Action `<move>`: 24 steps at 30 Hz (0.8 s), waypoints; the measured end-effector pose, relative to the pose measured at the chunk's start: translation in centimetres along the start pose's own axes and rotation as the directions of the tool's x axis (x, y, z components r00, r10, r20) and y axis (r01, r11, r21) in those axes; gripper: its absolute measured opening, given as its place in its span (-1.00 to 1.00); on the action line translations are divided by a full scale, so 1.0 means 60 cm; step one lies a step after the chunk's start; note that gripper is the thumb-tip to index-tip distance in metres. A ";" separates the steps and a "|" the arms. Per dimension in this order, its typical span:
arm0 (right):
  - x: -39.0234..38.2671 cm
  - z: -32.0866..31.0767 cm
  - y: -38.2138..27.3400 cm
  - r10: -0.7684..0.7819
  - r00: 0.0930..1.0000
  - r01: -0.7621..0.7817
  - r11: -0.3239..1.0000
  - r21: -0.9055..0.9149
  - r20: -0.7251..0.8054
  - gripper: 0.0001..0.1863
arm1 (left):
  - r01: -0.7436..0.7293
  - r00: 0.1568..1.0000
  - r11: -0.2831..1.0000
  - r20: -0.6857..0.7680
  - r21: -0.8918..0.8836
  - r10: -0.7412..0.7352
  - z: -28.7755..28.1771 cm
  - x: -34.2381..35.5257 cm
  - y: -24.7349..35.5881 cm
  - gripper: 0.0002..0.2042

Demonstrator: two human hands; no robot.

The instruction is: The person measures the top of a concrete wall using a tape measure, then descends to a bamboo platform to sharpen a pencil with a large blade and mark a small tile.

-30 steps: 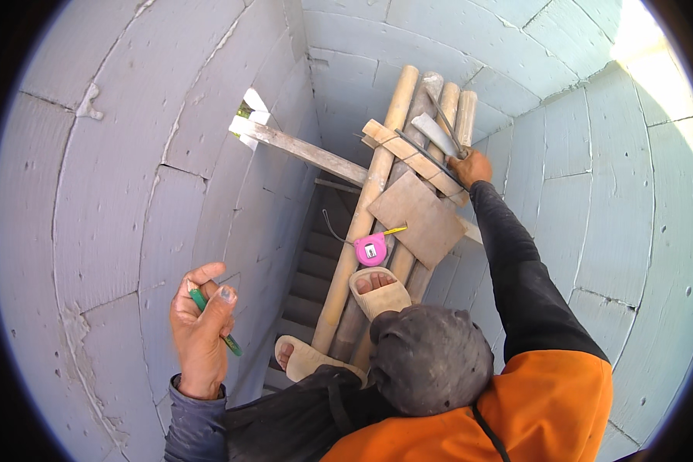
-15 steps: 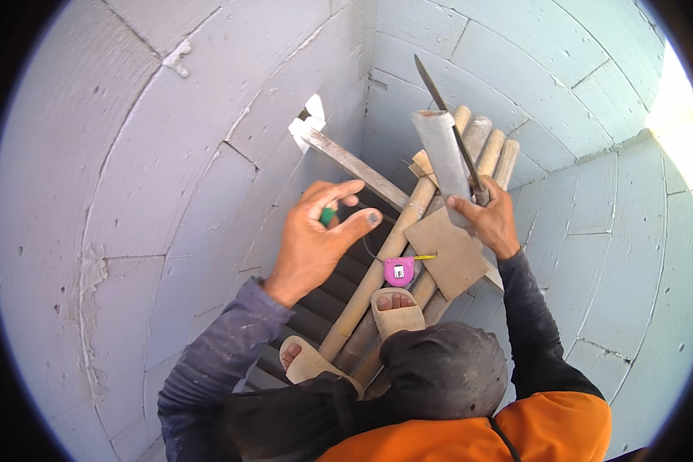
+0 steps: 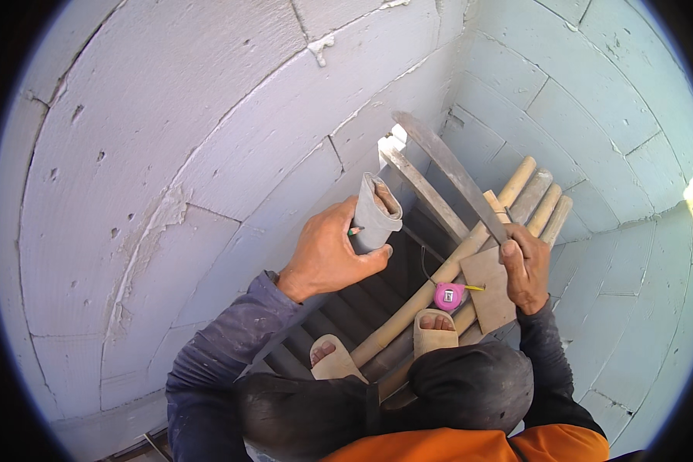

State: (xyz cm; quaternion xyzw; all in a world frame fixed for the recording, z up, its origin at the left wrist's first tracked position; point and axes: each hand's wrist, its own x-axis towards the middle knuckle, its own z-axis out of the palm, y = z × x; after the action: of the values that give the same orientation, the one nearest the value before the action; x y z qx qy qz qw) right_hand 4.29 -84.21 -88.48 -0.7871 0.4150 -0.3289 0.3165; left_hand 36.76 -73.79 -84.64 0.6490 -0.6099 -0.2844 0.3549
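Note:
My left hand is closed around a grey tube-like piece, its brownish open end tilted upward. A short green pencil pokes out between that hand's fingers and the piece. In my right hand is the handle end of a machete; its long, dull blade slants up and to the left, clear of the grey piece. Below and between the hands, a pink tape measure rests on the bamboo poles, with a bit of yellow tape out over a brown flat board.
Pale grey block walls rise on the left, ahead and on the right. Bamboo poles run under my sandalled feet. A wooden plank reaches to a hole in the left wall. Dark ridges lie lower down.
The grey piece has passed from my right hand to my left, which has closed on it. My right hand keeps the machete, its blade now leaning further left. The view has shifted.

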 end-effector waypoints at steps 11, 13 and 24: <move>0.063 -0.099 -0.119 -0.465 0.842 0.539 0.714 -0.447 0.271 -0.51 | -0.002 1.000 0.956 -0.006 0.295 0.004 -0.094 -0.089 -0.034 -0.53; 0.066 -0.108 -0.134 -0.470 0.834 0.551 0.671 -0.496 0.290 -0.49 | -0.013 1.000 0.960 -0.014 0.280 0.018 -0.101 -0.098 -0.039 -0.54; 0.091 -0.114 -0.163 -0.520 0.684 0.729 0.497 -0.471 0.511 -0.20 | -0.183 0.960 0.789 0.278 0.587 0.015 -0.111 -0.083 -0.003 -0.49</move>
State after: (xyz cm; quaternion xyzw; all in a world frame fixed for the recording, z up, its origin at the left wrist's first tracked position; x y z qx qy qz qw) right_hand 5.71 -86.02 -75.57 -0.9809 0.1288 -0.1340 -0.0571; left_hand 41.74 -68.07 -81.21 0.6523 -0.7431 -0.1369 0.0599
